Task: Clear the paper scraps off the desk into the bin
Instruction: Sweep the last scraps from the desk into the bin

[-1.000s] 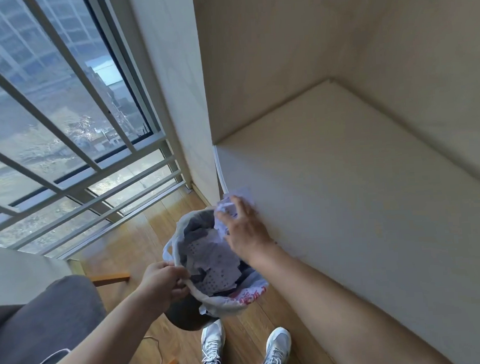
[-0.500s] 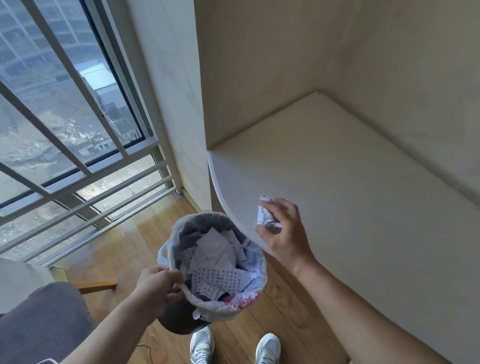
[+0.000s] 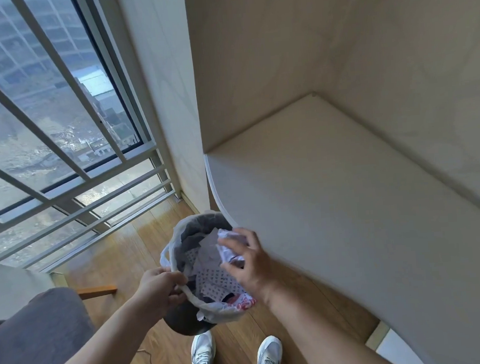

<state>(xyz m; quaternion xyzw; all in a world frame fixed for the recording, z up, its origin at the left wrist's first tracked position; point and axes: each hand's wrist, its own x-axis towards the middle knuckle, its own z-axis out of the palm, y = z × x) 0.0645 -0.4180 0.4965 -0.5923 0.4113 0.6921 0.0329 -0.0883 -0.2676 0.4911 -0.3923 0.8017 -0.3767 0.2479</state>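
A dark bin (image 3: 186, 320) lined with a white plastic bag stands on the wooden floor just left of the desk (image 3: 349, 216). Several paper scraps (image 3: 214, 283) with printed characters lie inside it. My left hand (image 3: 162, 288) pinches the bag's near rim. My right hand (image 3: 248, 262) hovers over the bin's mouth, its fingers curled around a crumpled white paper scrap (image 3: 229, 246). No scraps show on the pale desk top.
A tall window with white railings (image 3: 62, 171) fills the left. A grey chair seat (image 3: 37, 344) with a white cable sits at lower left. My white shoes (image 3: 234, 358) stand right below the bin. Wood panels wall the desk's back and left sides.
My right hand carried the crumpled scrap from the desk's edge leftward to above the bin's mouth. My left hand kept its hold on the bag rim.
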